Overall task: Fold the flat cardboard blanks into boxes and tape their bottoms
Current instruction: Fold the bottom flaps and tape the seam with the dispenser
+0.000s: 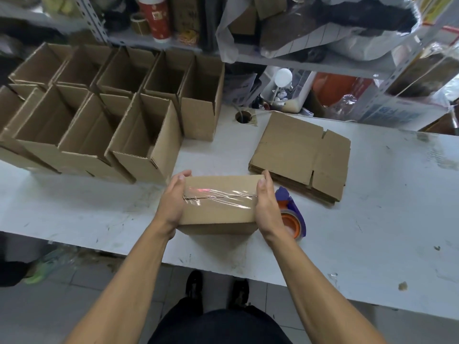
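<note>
A folded cardboard box [218,209] stands bottom-up near the table's front edge, a strip of clear tape across its closed seam. My left hand [172,202] presses against its left end and my right hand [267,204] against its right end, so both hands grip the box between them. A stack of flat cardboard blanks [298,152] lies to the right behind it. A purple tape dispenser with an orange roll [291,217] rests on the table just right of my right hand, partly hidden by my wrist.
Several open finished boxes [99,125] stand in rows at the table's back left. The white table [372,219] has a cable hole [243,117] near the back. Cluttered metal shelves [273,45] rise behind. My feet show on the tiled floor below.
</note>
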